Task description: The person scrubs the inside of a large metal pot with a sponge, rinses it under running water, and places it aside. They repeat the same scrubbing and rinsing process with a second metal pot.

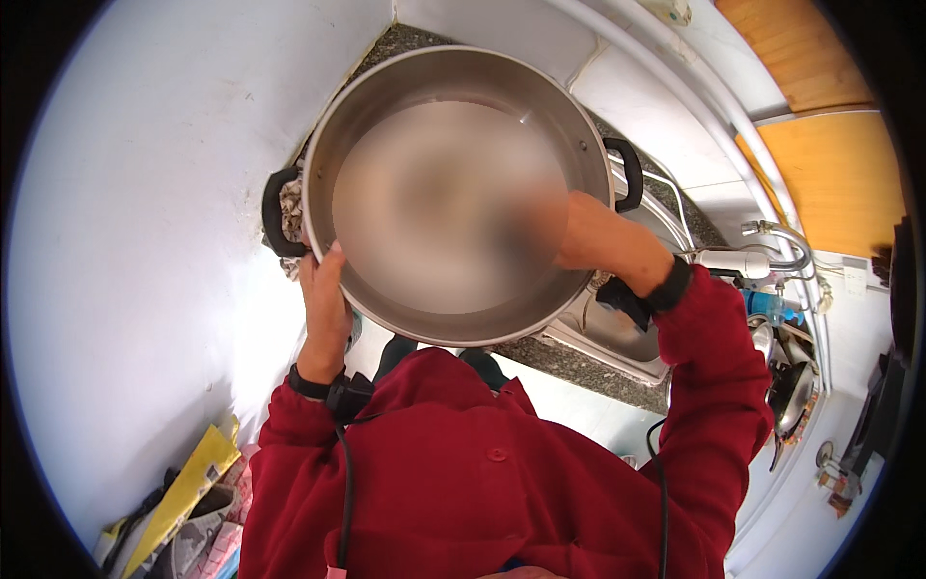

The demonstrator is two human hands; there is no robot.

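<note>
A large, wide metal pot with two black handles takes up the middle of the view. My left hand grips its near-left rim, thumb over the inner edge, below the left handle. My right hand reaches over the right side into the pot, close to the right handle. Its fingers are lost in a blurred patch that covers the pot's bottom, so whether they hold anything is hidden. A black band with a dark device sits on each wrist.
Under the pot's right side is a metal sink set in a speckled stone counter. A faucet, a blue bottle and a pan are at right. A white wall borders the left; a crumpled cloth lies beside the pot.
</note>
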